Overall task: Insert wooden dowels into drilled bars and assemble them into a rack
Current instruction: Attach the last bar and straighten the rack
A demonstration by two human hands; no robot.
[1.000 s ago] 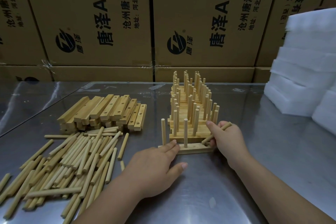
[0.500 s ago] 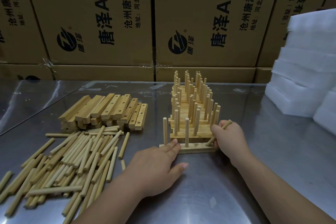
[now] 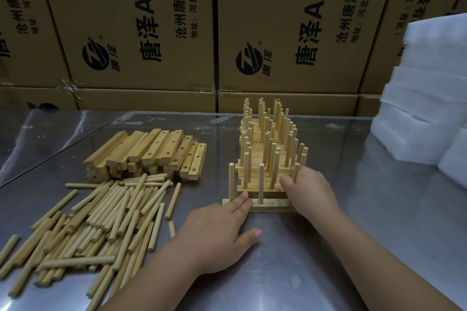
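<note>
Dowel held upright at the right end of the near bar

Bar sits mid-table with two other dowels standing in it. Right hand is curled round that dowel, left hand lies flat, straight fingers on the bar's left part. Finished bars sit just behind; loose dowels and a stack of drilled bars are off left on the steel table, white foam blocks far right.

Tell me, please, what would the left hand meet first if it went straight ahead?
The left hand would meet the near bar right away, then probably its middle dowel.
</note>
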